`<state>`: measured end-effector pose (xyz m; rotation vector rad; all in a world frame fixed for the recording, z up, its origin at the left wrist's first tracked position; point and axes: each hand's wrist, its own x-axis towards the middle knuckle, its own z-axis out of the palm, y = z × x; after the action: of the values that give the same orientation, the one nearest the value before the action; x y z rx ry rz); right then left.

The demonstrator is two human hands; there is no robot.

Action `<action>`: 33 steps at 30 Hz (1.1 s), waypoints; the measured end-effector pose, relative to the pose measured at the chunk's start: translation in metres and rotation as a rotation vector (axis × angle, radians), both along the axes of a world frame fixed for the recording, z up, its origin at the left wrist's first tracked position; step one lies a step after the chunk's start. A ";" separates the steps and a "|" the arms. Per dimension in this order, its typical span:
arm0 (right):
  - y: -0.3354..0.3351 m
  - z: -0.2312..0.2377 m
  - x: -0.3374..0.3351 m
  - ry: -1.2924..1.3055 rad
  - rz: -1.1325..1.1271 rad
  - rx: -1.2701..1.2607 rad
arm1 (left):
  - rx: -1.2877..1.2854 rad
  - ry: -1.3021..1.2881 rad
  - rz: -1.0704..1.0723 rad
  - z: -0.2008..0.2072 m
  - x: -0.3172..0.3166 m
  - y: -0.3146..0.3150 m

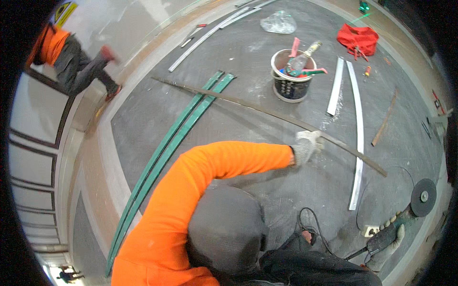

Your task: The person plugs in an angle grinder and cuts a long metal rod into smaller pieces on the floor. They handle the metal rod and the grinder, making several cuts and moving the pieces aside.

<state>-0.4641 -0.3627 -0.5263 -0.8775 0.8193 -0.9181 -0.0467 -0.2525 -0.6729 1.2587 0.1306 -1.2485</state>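
My left hand (307, 147), in a pale knitted glove, is closed around a long, thin brown metal strip (257, 108). The strip slants from the upper left to the right, its far end crossing over two green metal profiles (183, 125) on the floor. At the lower right, my gloved right hand (387, 250) grips an angle grinder (423, 197) with a dark round disc. The grinder's disc is apart from the strip's near end. Part of the grinder's body is hidden by the glove.
A bucket (292, 89) of tools stands beyond the strip. White metal strips (355, 143) lie to the right, near a red bag (358, 39) with pliers. A socket (371, 231) and a black cable (315, 217) lie close by. Another person's legs (83, 69) show at the upper left.
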 end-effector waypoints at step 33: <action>0.015 -0.009 0.019 0.136 0.005 -0.045 | 0.279 -1.854 -1.001 -0.006 0.149 0.032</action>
<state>-0.4451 -0.3478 -0.5352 -0.9887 0.9155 -0.8822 0.1020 -0.2204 -0.6789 2.3530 -1.8624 -0.2999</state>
